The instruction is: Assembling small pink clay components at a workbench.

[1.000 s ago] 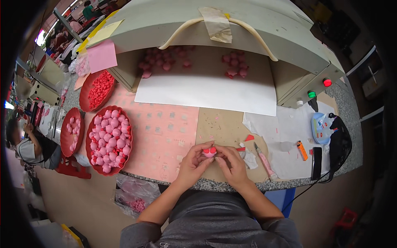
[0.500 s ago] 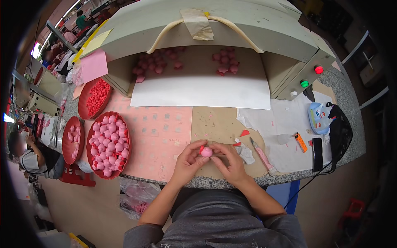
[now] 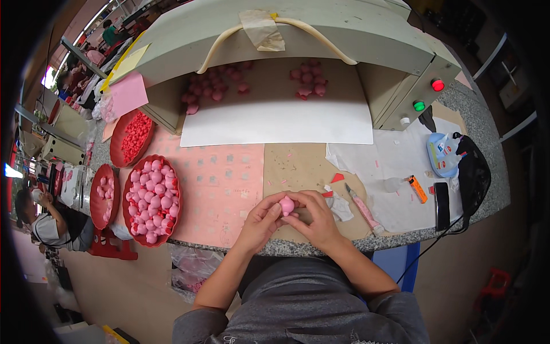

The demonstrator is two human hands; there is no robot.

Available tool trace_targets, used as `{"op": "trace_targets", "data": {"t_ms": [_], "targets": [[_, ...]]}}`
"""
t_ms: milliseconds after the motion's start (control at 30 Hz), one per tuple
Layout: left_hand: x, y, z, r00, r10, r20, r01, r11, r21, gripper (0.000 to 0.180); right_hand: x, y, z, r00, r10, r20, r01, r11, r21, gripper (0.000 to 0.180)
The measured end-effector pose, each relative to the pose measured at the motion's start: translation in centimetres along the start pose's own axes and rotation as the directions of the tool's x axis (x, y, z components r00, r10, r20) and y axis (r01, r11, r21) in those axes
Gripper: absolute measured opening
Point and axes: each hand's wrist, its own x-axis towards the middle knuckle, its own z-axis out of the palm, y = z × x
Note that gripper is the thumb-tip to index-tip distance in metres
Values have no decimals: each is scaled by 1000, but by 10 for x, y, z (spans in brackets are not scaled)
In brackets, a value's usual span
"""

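Both hands meet over the brown paper at the counter's front edge. My left hand and my right hand pinch one small round pink piece between their fingertips. A pink-handled tool lies just right of my right hand, next to red scraps and crumpled white paper. To the left stands a large red tray heaped with similar pink pieces.
A beige machine with an open tunnel holds pink pieces on its belt; red and green buttons sit on its right side. Two more red trays stand at left. A phone, orange marker and black bag lie right. Another person sits far left.
My hands have stayed together at the counter's front edge. The piece between my fingertips showed some red a second ago and now shows plain pink, so it has been turned.
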Motion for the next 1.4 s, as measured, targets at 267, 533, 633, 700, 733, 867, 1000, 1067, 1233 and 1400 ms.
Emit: {"op": "trace_targets", "data": {"t_ms": [267, 533, 633, 700, 733, 867, 1000, 1067, 1233, 1400], "targets": [[2, -7, -2, 999, 37, -2, -37, 996, 79, 35, 1, -2, -1, 999, 31, -10, -31, 1000, -2, 40], [3, -4, 2, 999, 47, 27, -49, 996, 74, 34, 1, 0, -2, 999, 31, 13, -31, 1000, -3, 39], [3, -5, 1, 999, 48, 24, -50, 996, 76, 34, 1, 0, -2, 1000, -7, 15, 8, 999, -54, 39], [2, -6, 0, 999, 47, 15, -48, 996, 77, 34, 0, -1, -1, 1000, 13, 11, -13, 999, -36, 39], [2, -5, 0, 999, 48, 18, -49, 995, 83, 34, 0, -1, -1, 1000, 12, 13, -12, 999, -36, 39], [2, -8, -1, 998, 58, 18, -59, 994, 90, 35, -1, -3, 0, 998, 54, 20, -55, 998, 15, 41], [1, -3, 6, 997, 69, 32, -72, 988, 134, 39, 0, -3, -2, 998, 46, 40, -46, 999, -3, 44], [0, -2, 6, 996, 72, 44, -77, 987, 141, 44, 1, -5, -3, 998, 41, 45, -41, 999, -3, 45], [0, 0, 7, 998, 60, 16, -62, 987, 148, 47, 1, -5, -2, 999, 10, 53, -9, 1000, -28, 49], [0, -1, 5, 997, 51, 49, -57, 988, 141, 46, 0, -5, -3, 991, 103, 87, -106, 994, 27, 44]]}}
